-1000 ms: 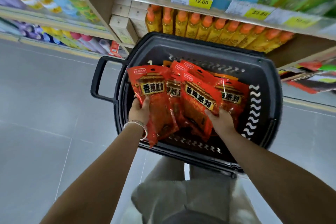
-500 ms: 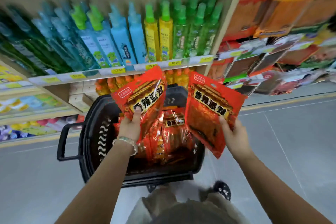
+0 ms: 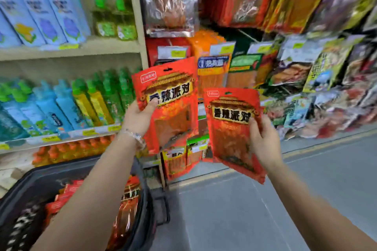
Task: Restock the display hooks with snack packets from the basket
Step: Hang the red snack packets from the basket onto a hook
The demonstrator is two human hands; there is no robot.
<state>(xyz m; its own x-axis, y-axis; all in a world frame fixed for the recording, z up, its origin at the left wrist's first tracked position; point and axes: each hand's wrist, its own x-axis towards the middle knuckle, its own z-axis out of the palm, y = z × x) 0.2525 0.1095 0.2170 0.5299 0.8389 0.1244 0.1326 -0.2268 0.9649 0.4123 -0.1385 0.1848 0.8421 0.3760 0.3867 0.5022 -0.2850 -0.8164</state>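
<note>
red glossy film, crinkled and shiny, fills both hands. the left hand (image 3: 138,117) pinches a flat rectangular snack packet (image 3: 171,96) near its upper left corner, thumb pressed on the printed front. this pouch is upright, with a small hang slot cut in its top edge. the right hand (image 3: 265,140) grips a second packet (image 3: 230,128) by its right edge, thumb on the front and fingers curled behind. it sits lower and leans a little.

the two packets are just beside each other, held up in front of the blurred hanging pouches (image 3: 214,71) of the display. a beaded bracelet (image 3: 134,136) circles the left wrist.

low at the left, the dark plastic basket (image 3: 47,171) holds more red packets (image 3: 128,193) of the same kind. tall plastic bottles (image 3: 61,104) stand in rows on the shelf. smooth grey floor tiles (image 3: 265,210) lie below.
</note>
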